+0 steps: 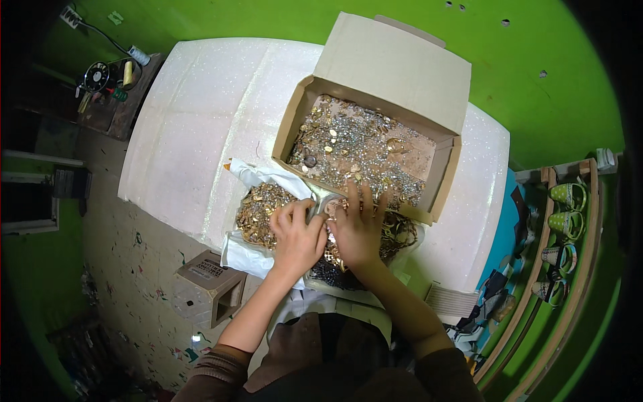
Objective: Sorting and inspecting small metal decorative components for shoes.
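My left hand (298, 234) is over the right side of a heap of small gold and silver metal pieces (262, 213). The heap lies in an opened white plastic bag (246, 253). Its fingers are bent but apart, and nothing shows in them. Close beside it, my right hand (357, 234) has its fingers spread toward the near edge of an open cardboard box (450, 175). Beneath that hand lies a second heap of gold pieces and dark chain (400, 233), partly hidden. The thumbs are close together; whether a tiny piece lies between them cannot be made out.
Inside the box are scattered silver beads and gold pieces (348, 144); its lid (395, 60) stands back toward the green wall. A glittery white cover (194, 114) lies over the table. A cardboard carton (207, 285) stands lower left. Sandals (566, 224) hang on a wooden rack at right.
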A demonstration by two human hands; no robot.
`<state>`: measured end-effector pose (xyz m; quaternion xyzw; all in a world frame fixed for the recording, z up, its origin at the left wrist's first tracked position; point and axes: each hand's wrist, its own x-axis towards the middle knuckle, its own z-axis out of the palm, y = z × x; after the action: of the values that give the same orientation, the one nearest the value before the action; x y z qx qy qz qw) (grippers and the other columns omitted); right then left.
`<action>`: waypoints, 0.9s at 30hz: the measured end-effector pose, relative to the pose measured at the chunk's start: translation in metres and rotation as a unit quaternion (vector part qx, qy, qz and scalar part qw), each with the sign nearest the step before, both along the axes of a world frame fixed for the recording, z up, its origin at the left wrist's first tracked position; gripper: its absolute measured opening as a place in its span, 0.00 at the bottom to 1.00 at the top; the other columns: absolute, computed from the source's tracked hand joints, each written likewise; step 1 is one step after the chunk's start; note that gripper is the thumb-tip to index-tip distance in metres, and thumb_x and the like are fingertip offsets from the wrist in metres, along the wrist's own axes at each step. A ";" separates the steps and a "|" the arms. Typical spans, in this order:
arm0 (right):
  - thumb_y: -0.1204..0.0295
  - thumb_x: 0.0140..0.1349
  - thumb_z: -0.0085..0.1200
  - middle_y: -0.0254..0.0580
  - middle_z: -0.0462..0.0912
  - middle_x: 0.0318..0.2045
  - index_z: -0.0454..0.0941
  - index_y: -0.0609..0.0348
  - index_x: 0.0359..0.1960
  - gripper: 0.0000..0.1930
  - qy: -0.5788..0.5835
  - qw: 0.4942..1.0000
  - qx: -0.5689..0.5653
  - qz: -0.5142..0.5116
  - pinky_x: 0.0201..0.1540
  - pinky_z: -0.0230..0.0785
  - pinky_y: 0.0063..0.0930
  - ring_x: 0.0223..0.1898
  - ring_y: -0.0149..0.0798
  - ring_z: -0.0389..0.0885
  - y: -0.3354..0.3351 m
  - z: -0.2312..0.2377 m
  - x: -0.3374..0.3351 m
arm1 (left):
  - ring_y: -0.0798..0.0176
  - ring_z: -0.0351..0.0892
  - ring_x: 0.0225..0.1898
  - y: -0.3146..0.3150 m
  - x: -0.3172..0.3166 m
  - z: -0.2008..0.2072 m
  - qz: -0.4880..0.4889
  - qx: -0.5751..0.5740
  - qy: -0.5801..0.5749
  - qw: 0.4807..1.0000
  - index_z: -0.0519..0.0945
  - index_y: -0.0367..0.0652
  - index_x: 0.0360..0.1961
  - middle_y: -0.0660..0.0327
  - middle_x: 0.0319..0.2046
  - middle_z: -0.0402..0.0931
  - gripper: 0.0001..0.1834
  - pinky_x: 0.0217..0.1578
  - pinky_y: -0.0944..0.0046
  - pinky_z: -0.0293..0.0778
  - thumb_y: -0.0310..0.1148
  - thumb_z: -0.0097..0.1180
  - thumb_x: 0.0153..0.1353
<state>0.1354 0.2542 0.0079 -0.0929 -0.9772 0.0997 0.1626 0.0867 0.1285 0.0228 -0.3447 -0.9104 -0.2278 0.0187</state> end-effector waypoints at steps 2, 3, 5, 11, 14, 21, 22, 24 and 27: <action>0.70 0.53 0.51 0.49 0.67 0.57 0.78 0.64 0.30 0.09 0.005 1.000 0.010 0.002 0.62 0.49 0.64 0.61 0.52 0.62 0.002 0.003 -0.001 | 0.48 0.59 0.54 -0.001 -0.001 -0.003 -0.019 0.008 0.011 1.000 0.79 0.45 0.36 0.55 0.48 0.67 0.11 0.55 0.45 0.49 0.29 0.58 0.49; 0.71 0.52 0.51 0.49 0.68 0.57 0.78 0.64 0.30 0.09 0.006 1.000 0.011 0.011 0.62 0.49 0.64 0.61 0.51 0.62 0.002 0.008 0.000 | 0.48 0.60 0.53 -0.002 -0.002 -0.003 -0.024 0.012 0.011 1.000 0.79 0.45 0.36 0.55 0.47 0.67 0.10 0.55 0.45 0.50 0.29 0.58 0.49; 0.72 0.52 0.50 0.48 0.70 0.55 0.79 0.63 0.30 0.09 0.009 0.997 0.063 0.031 0.63 0.49 0.62 0.61 0.49 0.63 0.003 0.005 0.004 | 0.49 0.60 0.53 -0.003 -0.004 -0.005 -0.034 0.022 0.008 0.999 0.79 0.45 0.35 0.55 0.47 0.67 0.10 0.55 0.44 0.50 0.29 0.58 0.49; 0.73 0.53 0.49 0.42 0.73 0.53 0.79 0.62 0.31 0.08 0.098 0.984 0.115 0.095 0.64 0.51 0.58 0.61 0.44 0.64 0.014 0.000 0.009 | 0.50 0.61 0.53 -0.008 -0.014 -0.005 -0.060 0.043 0.012 0.997 0.79 0.46 0.34 0.57 0.46 0.68 0.10 0.54 0.45 0.50 0.28 0.58 0.48; 0.72 0.52 0.50 0.39 0.74 0.53 0.79 0.60 0.30 0.07 0.099 0.986 0.112 0.077 0.61 0.54 0.58 0.61 0.44 0.64 0.016 0.002 0.014 | 0.50 0.62 0.52 -0.011 -0.019 -0.004 -0.063 0.043 0.013 0.997 0.80 0.47 0.34 0.58 0.45 0.69 0.10 0.54 0.46 0.50 0.28 0.58 0.47; 0.72 0.46 0.60 0.42 0.73 0.49 0.78 0.58 0.30 0.09 0.087 0.994 0.058 -0.028 0.59 0.54 0.62 0.57 0.51 0.65 0.012 0.022 0.036 | 0.50 0.62 0.52 -0.013 -0.024 -0.005 -0.078 0.047 0.030 0.995 0.80 0.47 0.34 0.58 0.46 0.69 0.10 0.54 0.46 0.50 0.28 0.58 0.47; 0.73 0.46 0.59 0.43 0.73 0.49 0.78 0.59 0.28 0.08 0.078 0.995 0.040 -0.050 0.58 0.54 0.63 0.56 0.52 0.65 0.012 0.025 0.038 | 0.50 0.62 0.52 -0.014 -0.023 -0.006 -0.081 0.046 0.028 0.995 0.80 0.46 0.34 0.58 0.46 0.69 0.11 0.54 0.46 0.50 0.28 0.58 0.47; 0.73 0.46 0.58 0.45 0.73 0.49 0.77 0.60 0.27 0.07 0.069 0.995 0.023 -0.073 0.58 0.54 0.63 0.56 0.54 0.66 0.014 0.031 0.043 | 0.49 0.61 0.52 -0.013 -0.023 -0.006 -0.087 0.045 0.029 0.995 0.80 0.46 0.34 0.57 0.47 0.68 0.11 0.54 0.45 0.50 0.28 0.58 0.47; 0.73 0.46 0.58 0.47 0.72 0.49 0.77 0.60 0.27 0.06 0.044 0.994 -0.016 -0.104 0.59 0.52 0.64 0.55 0.56 0.65 0.018 0.035 0.050 | 0.49 0.61 0.52 -0.011 -0.021 -0.007 -0.096 0.039 0.027 0.994 0.80 0.45 0.34 0.57 0.47 0.68 0.11 0.54 0.45 0.50 0.28 0.58 0.47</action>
<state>0.1849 0.2724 0.0428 -0.1916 -0.9525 0.1017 0.2137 0.0656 0.1172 0.0159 -0.4356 -0.8626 -0.2546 0.0351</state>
